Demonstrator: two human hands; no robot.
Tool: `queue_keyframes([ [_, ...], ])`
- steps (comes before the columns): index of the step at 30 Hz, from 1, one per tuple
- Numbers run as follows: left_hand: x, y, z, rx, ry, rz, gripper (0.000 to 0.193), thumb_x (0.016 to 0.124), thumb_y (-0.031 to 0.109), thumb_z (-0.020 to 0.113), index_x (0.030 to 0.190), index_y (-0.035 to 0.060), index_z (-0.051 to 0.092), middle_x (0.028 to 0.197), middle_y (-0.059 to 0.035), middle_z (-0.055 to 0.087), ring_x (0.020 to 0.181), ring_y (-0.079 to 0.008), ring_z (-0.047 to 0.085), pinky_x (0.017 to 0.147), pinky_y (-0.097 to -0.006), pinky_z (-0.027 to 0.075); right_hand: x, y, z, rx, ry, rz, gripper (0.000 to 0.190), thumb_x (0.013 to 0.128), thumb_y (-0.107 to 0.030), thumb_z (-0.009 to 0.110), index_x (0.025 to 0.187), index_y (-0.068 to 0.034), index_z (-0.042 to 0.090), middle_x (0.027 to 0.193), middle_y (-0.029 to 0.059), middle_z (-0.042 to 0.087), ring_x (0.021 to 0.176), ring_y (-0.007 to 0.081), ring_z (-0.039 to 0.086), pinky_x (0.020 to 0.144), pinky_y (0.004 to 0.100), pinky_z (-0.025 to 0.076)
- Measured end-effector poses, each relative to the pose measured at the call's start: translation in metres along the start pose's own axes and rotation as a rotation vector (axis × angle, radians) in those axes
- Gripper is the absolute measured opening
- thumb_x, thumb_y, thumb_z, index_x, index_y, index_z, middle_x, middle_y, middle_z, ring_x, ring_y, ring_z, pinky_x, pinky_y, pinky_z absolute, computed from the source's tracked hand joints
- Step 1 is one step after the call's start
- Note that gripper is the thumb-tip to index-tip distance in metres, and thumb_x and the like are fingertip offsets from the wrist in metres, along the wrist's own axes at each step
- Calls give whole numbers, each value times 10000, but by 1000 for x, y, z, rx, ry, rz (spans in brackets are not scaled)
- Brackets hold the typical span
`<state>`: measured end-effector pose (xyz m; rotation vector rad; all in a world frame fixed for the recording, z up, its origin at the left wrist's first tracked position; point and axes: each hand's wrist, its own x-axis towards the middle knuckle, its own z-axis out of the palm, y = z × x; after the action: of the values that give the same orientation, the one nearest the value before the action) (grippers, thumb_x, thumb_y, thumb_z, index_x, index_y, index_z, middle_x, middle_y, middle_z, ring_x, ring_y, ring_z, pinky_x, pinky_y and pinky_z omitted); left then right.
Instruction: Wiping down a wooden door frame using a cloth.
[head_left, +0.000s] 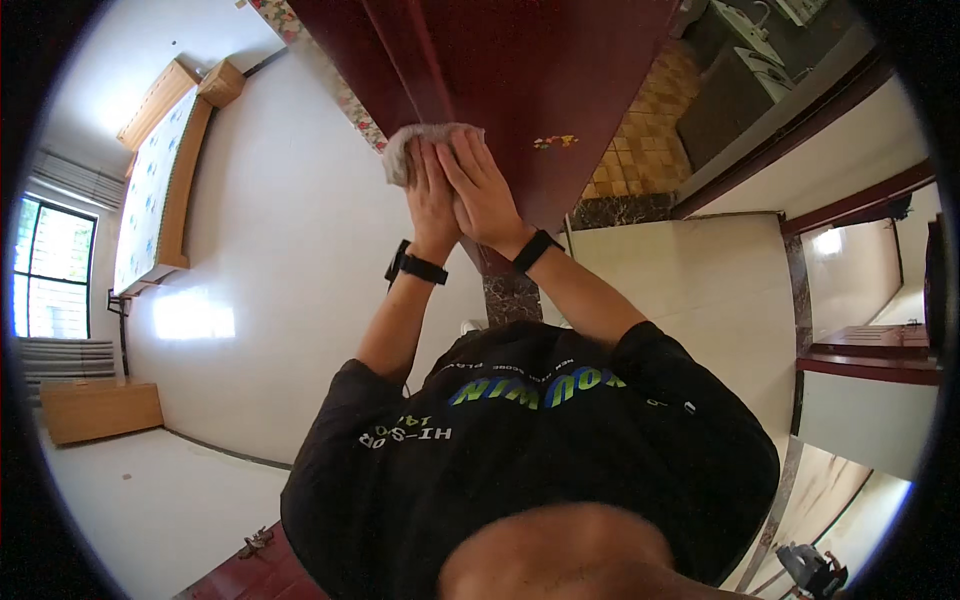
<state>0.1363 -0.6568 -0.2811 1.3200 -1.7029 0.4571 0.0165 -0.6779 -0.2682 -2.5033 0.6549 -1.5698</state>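
A grey cloth (397, 159) lies bunched against the edge of a dark red door frame (495, 67). Both hands press on it side by side, fingers stretched out. My left hand (433, 199) rests on the cloth's middle, and its thumb side meets my right hand (484, 187), whose fingertips reach the cloth's right part. Each wrist wears a black band. Colourful small stickers (556, 141) are stuck on the red surface to the right of the hands. What lies under the palms is hidden.
Left is a bedroom with a wooden bed (161, 180), a nightstand (221, 82), a low cabinet (101, 411) and a window (56, 266). A dark stone threshold (514, 298) lies below the hands. Right is a tiled kitchen floor (637, 127) with a counter (731, 112).
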Motion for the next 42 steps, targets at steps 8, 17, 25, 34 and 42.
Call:
queue_keyframes([
  [8,146,11,-58,183,176,251,739,901,252,532,1482,-9,157,1543,-239,118,1414,-443,129,1135,-538,181,135,-29,-59,-91,144,-186,596,852,-174,534,1402,-4,377,1522,209,243,1406,373,237,1144,473,205],
  [17,169,47,-60,293,288,211,654,902,190,498,1471,7,232,1527,-215,209,1396,-404,219,1132,-483,218,119,-46,-75,-115,173,-184,589,797,-114,541,1357,27,422,1513,215,260,1400,376,249,1133,483,197],
  [25,167,87,-37,163,43,224,607,908,143,473,1457,-12,264,1511,-221,255,1387,-370,271,1139,-427,227,100,-26,-105,-21,198,-28,627,774,-90,518,1377,32,397,1494,217,301,1401,361,260,1127,533,162],
  [34,285,147,-80,-215,176,579,586,888,63,476,1439,-26,301,1497,-225,291,1345,-369,359,1133,-384,263,195,-5,-210,192,271,-191,566,996,-269,392,1462,21,254,1521,209,248,1420,352,214,1149,409,179],
  [42,189,112,-59,298,-20,179,657,887,193,545,1480,92,282,1525,-97,292,1356,-311,347,1081,-506,310,148,36,-165,-966,354,-248,583,911,-98,423,1481,-103,299,1552,123,230,1441,304,180,1150,509,108],
])
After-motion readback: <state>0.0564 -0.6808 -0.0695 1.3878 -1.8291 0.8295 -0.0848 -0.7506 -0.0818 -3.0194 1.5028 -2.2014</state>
